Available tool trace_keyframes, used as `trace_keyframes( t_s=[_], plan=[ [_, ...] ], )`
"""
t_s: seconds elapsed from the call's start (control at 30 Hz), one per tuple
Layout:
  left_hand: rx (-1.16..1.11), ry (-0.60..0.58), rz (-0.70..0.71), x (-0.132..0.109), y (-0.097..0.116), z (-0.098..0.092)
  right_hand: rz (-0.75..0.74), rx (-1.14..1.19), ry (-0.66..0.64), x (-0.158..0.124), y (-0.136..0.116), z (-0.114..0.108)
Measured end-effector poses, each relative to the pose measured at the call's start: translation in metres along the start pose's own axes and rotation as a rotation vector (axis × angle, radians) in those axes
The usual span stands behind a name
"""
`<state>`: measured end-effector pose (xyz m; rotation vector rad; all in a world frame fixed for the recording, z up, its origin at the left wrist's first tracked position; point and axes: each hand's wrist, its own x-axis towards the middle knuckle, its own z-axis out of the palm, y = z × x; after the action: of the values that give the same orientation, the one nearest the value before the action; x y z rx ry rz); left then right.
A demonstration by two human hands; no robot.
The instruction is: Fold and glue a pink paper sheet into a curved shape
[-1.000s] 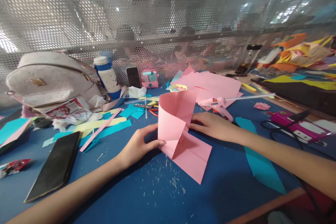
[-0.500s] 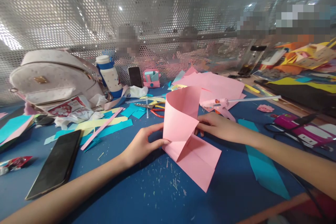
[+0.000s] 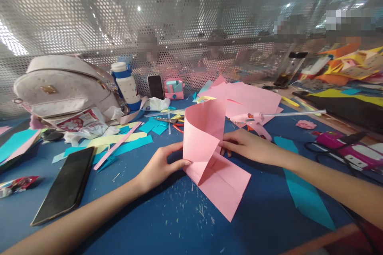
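A pink sheet of paper [image 3: 199, 141] stands curled upright in the middle of the table, and a flat pink flap [image 3: 229, 183] extends from its base toward the front right. My left hand [image 3: 163, 167] is closed on the lower left edge of the curl, thumb in front. On the other side, my right hand [image 3: 243, 145] pinches the paper near its right edge; those fingertips are partly hidden behind it. Behind the curl lie scissors [image 3: 167, 120], partly covered by the paper. A pink glue gun [image 3: 249, 119] with a clear stick rests beyond my right hand.
On the left are a black phone [image 3: 64, 185], coloured paper strips [image 3: 131, 147] and a pale backpack [image 3: 60, 83]. A bottle [image 3: 127, 85] stands at the back. Pink sheets [image 3: 254, 95] lie behind. To the right are a blue paper piece [image 3: 308, 195] and a magenta power strip [image 3: 344, 149] with cables.
The curled pink paper has shifted slightly left, and both hands keep hold of it. The camera view has turned a little, moving the background slightly to the right.
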<state>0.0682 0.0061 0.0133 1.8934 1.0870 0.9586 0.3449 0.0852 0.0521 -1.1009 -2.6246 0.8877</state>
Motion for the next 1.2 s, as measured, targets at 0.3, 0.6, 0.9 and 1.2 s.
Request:
trace_keyframes(
  t_s=[0.3, 0.6, 0.9, 1.2],
  plan=[
    [-0.013, -0.010, -0.008, -0.001, -0.003, 0.000, 0.027, 0.032, -0.026, -0.004, -0.001, -0.002],
    [-0.006, -0.005, -0.007, 0.007, 0.000, 0.002, 0.058, 0.029, 0.007, -0.020, 0.001, -0.005],
    [-0.002, 0.018, 0.024, 0.025, 0.008, 0.001, 0.044, 0.005, 0.056, -0.027, 0.001, -0.008],
    [-0.001, -0.020, 0.079, 0.037, 0.005, -0.008, 0.057, -0.017, 0.082, -0.025, 0.000, -0.010]
  ],
)
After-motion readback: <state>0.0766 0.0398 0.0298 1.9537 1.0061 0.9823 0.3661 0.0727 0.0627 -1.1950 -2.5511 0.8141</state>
